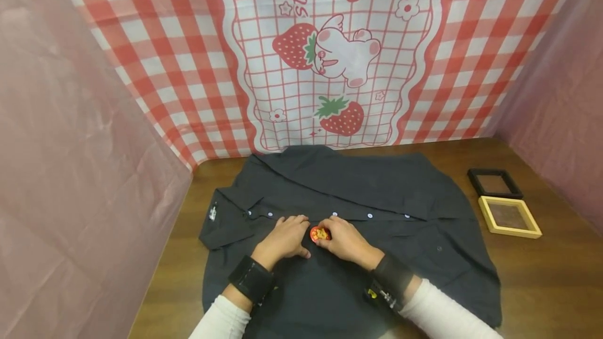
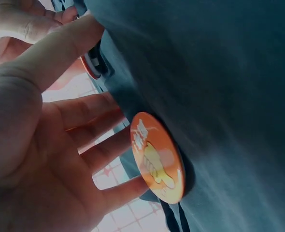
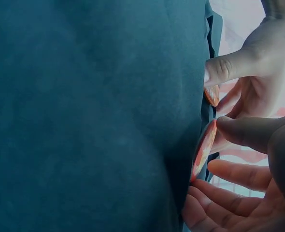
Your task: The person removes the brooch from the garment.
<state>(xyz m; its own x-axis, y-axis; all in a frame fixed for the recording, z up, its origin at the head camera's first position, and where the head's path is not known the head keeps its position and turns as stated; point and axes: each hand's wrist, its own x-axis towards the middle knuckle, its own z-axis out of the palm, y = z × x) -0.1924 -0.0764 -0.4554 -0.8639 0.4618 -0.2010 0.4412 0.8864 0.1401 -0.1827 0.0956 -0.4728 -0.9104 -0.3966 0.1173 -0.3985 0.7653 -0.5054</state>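
Note:
A dark grey collared shirt (image 1: 301, 286) lies spread on a wooden table. On it sits a round red pin badge (image 1: 320, 234) with a yellow figure. My right hand (image 1: 349, 240) pinches this badge by its edges, thumb on one side and fingers on the other (image 3: 204, 151). A second round badge (image 2: 157, 157), orange with a yellow figure, lies on the shirt beneath my left hand (image 1: 284, 238), which hides it in the head view. My left fingers are spread and loosely bent, with fingertips on the cloth and beside the orange badge.
Two small frames, one black (image 1: 494, 183) and one yellow (image 1: 510, 217), lie on the table (image 1: 546, 281) at the right. A red-checked strawberry cloth (image 1: 325, 61) hangs behind, and pink cloth (image 1: 85, 171) lines both sides. White buttons (image 1: 369, 216) run along the shirt's placket.

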